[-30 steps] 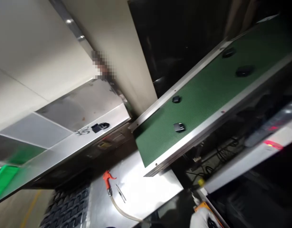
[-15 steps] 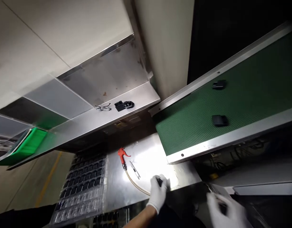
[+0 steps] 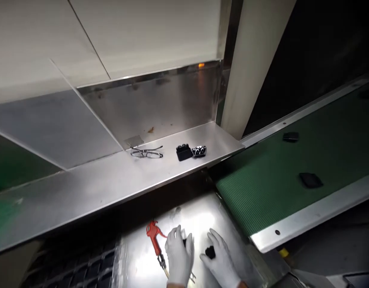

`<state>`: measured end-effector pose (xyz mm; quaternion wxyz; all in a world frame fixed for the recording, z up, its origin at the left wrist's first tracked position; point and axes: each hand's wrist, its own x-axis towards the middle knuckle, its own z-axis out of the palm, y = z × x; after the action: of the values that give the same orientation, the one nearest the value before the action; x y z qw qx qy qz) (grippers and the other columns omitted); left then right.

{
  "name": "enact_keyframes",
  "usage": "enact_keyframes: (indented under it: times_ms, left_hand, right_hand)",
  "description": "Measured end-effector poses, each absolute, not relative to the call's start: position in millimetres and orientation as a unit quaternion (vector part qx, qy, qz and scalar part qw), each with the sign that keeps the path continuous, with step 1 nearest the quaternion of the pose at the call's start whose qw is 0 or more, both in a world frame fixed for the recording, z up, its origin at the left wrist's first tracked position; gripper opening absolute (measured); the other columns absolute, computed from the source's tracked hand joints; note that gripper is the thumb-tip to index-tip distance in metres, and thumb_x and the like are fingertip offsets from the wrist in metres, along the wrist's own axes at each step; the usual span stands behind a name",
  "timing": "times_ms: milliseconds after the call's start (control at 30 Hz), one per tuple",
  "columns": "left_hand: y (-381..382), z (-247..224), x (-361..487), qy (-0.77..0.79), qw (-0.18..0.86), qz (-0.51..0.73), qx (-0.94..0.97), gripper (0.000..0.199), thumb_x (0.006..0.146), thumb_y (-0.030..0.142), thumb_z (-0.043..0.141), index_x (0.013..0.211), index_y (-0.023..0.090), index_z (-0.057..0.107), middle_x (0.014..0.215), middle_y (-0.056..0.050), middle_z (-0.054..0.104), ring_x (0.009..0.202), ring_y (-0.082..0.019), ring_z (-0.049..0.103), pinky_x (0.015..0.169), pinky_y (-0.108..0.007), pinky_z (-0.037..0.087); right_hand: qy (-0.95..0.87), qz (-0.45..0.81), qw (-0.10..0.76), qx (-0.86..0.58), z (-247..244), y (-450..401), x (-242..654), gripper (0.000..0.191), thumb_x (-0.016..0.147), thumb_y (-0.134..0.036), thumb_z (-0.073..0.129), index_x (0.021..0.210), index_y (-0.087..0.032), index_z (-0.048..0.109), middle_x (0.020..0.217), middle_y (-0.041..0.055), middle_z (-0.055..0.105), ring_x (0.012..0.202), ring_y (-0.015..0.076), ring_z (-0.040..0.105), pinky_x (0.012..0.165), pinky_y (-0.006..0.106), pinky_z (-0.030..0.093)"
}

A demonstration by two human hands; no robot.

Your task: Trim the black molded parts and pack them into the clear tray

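Both my hands wear white gloves and are over the metal tabletop (image 3: 136, 256). My left hand (image 3: 177, 256) curls around a small black part (image 3: 184, 242), most of it hidden by the fingers. In my right hand (image 3: 223, 260), a small black block (image 3: 210, 252) is pinched between thumb and fingers. The two hands are close together but apart. Just left of my left hand lies a red air blow gun (image 3: 153, 236) with its hose running toward me. A pen (image 3: 193, 277) shows partly beside the left wrist.
A green conveyor belt (image 3: 262, 180) on the right carries black parts (image 3: 310, 180). On the metal shelf (image 3: 91, 188) ahead lie eyeglasses (image 3: 147, 153) and small black pieces (image 3: 184, 152). A clear tray (image 3: 117, 264) of black parts stands at lower left.
My right hand has come leftward from beside the belt to over the tabletop, near my left hand, with a black part in it. The camera view has turned and shifted.
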<state>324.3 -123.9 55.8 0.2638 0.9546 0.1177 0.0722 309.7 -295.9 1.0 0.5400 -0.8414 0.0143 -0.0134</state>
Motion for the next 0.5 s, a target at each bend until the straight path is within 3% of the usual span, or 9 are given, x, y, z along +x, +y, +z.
enact_keyframes:
  times_ms: [67, 133, 200, 267, 333, 400, 500]
  left_hand:
    - [-113, 115, 336, 0.014, 0.286, 0.206, 0.936, 0.032, 0.095, 0.034, 0.052, 0.122, 0.019, 0.061, 0.117, -0.013, 0.068, 0.109, -0.029, 0.065, 0.092, -0.044, 0.054]
    - [-107, 190, 364, -0.121, 0.301, 0.335, 0.884, 0.032, 0.094, 0.027, 0.057, 0.125, 0.024, 0.058, 0.116, -0.009, 0.068, 0.11, -0.024, 0.066, 0.095, -0.039, 0.055]
    - [-109, 262, 407, -0.142, 0.281, 0.356, 0.88, 0.039, 0.093, 0.03, 0.061, 0.132, 0.022, 0.055, 0.124, -0.011, 0.065, 0.119, -0.025, 0.061, 0.103, -0.039, 0.051]
    - [-116, 317, 456, -0.136, 0.226, 0.316, 0.911, 0.054, 0.093, 0.037, 0.06, 0.142, 0.015, 0.048, 0.144, -0.017, 0.054, 0.134, -0.033, 0.049, 0.112, -0.048, 0.042]
    - [-120, 351, 502, -0.15, 0.184, 0.209, 0.949, 0.063, 0.091, 0.037, 0.062, 0.146, 0.013, 0.043, 0.15, -0.02, 0.048, 0.134, -0.038, 0.047, 0.111, -0.051, 0.041]
    - [-116, 366, 535, -0.168, 0.168, 0.113, 0.965, 0.058, 0.09, 0.034, 0.065, 0.142, 0.015, 0.049, 0.141, -0.017, 0.058, 0.126, -0.035, 0.055, 0.107, -0.047, 0.044]
    - [-115, 370, 550, -0.193, 0.179, 0.057, 0.963, 0.036, 0.09, 0.03, 0.066, 0.123, 0.018, 0.064, 0.119, -0.011, 0.07, 0.112, -0.027, 0.064, 0.1, -0.042, 0.05]
  right_hand:
    - [-0.05, -0.187, 0.486, -0.852, 71, -301, 325, 0.051, 0.08, -0.024, 0.075, 0.127, -0.036, 0.06, 0.12, 0.0074, 0.068, 0.11, 0.0339, 0.065, 0.093, 0.055, 0.056]
    - [-0.088, -0.347, 0.438, -0.825, 160, -305, 361, 0.048, 0.087, -0.018, 0.066, 0.132, -0.033, 0.055, 0.11, 0.0056, 0.07, 0.102, 0.0272, 0.067, 0.086, 0.048, 0.058]
    - [-0.108, -0.431, 0.391, -0.806, 246, -309, 411, 0.043, 0.089, -0.022, 0.065, 0.131, -0.027, 0.056, 0.113, 0.0077, 0.068, 0.1, 0.0248, 0.066, 0.085, 0.044, 0.056]
    - [-0.156, -0.342, 0.319, -0.87, 311, -312, 462, 0.051, 0.088, -0.032, 0.067, 0.137, -0.022, 0.054, 0.127, 0.0122, 0.063, 0.113, 0.0284, 0.061, 0.097, 0.047, 0.051]
    - [-0.21, -0.186, 0.26, -0.924, 348, -310, 504, 0.057, 0.088, -0.036, 0.066, 0.141, -0.02, 0.052, 0.132, 0.0138, 0.061, 0.119, 0.0303, 0.058, 0.102, 0.048, 0.048]
    - [-0.239, -0.081, 0.216, -0.943, 363, -305, 531, 0.053, 0.088, -0.033, 0.065, 0.138, -0.019, 0.055, 0.127, 0.0145, 0.064, 0.116, 0.0333, 0.06, 0.098, 0.048, 0.049]
    - [-0.239, -0.049, 0.199, -0.949, 371, -296, 539, 0.027, 0.088, -0.024, 0.06, 0.113, -0.017, 0.068, 0.109, 0.0138, 0.07, 0.102, 0.0338, 0.065, 0.087, 0.045, 0.052]
